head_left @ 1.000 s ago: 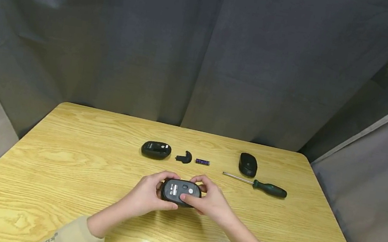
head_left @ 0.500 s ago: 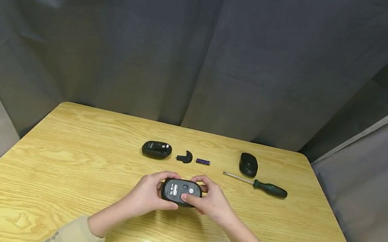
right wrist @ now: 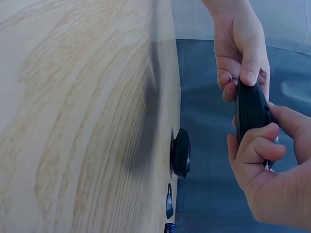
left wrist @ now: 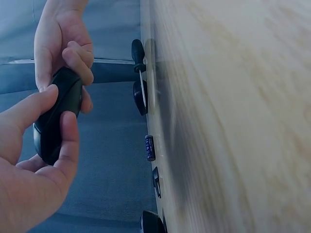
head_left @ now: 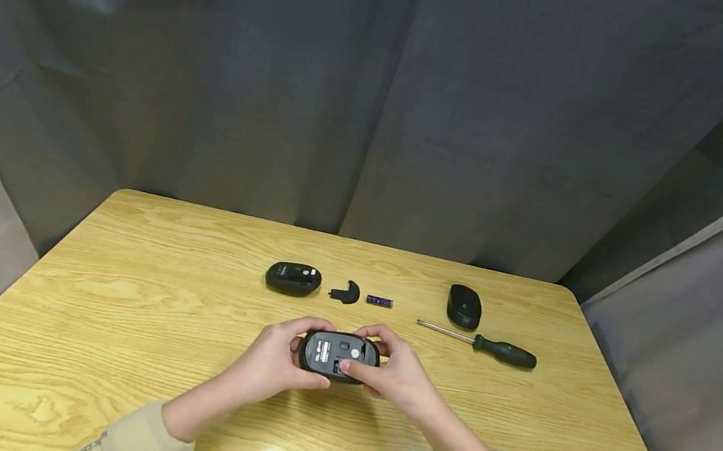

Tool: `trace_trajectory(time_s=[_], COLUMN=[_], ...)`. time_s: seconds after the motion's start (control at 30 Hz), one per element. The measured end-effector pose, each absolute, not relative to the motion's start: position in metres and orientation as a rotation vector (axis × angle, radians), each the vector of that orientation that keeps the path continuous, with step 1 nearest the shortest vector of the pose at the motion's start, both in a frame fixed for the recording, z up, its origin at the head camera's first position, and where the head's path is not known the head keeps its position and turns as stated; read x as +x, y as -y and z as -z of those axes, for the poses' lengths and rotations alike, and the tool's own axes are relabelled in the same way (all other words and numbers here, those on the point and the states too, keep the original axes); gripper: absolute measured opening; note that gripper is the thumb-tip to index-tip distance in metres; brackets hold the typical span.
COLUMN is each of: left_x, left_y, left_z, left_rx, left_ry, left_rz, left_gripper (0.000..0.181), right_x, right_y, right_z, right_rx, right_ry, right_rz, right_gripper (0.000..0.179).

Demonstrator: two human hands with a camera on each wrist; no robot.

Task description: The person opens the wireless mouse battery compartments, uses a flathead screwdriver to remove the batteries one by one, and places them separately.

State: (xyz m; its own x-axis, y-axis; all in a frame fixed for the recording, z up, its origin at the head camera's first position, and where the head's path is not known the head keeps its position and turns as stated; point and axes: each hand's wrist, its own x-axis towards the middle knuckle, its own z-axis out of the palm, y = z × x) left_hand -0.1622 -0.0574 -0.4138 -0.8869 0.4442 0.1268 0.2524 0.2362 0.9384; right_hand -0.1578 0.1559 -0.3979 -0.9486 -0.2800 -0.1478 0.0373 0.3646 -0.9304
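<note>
Both hands hold a black computer mouse (head_left: pixel 317 357) above the front middle of the table, its underside with a white label facing up. My left hand (head_left: pixel 271 359) grips the left end, thumb along the near edge and fingers on the far side. The right hand (head_left: pixel 400 375) holds the other end, with its thumb pressed on the battery cover (head_left: pixel 367 353) in the underside. A dark opening shows just left of that thumb. In the left wrist view the mouse (left wrist: pixel 60 104) is seen edge-on between the two hands, clear of the table.
Behind the hands lie a second upturned mouse (head_left: pixel 293 279), a detached battery cover (head_left: pixel 344 292) and a purple battery (head_left: pixel 380 301). To the right are a third mouse (head_left: pixel 464 307) and a screwdriver (head_left: pixel 504 352) with a green handle. Dark curtains (head_left: pixel 284 89) hang behind the table.
The battery cover on the held mouse has slid right under the right thumb, uncovering a dark slot beside it. Both hands keep their grip and have barely moved.
</note>
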Motion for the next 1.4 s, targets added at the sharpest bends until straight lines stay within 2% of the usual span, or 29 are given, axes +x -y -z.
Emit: trace_trajectory(time_s=[0.93, 1.4], left_x=[-0.164, -0.167], left_y=[0.067, 0.076], left_z=[0.415, 0.419], left_rx=[0.569, 0.477], left_ry=[-2.322, -2.223], left_rz=[-1.778, -1.827], left_gripper=[0.069, 0.073], right_x=[-0.157, -0.163], right_y=[-0.169, -0.176], right_z=[0.394, 0.390], right_rx=[-0.202, -0.222], right_ry=[-2.181, -2.210], right_rz=[1.834, 1.863], right_gripper=[0.037, 0.043])
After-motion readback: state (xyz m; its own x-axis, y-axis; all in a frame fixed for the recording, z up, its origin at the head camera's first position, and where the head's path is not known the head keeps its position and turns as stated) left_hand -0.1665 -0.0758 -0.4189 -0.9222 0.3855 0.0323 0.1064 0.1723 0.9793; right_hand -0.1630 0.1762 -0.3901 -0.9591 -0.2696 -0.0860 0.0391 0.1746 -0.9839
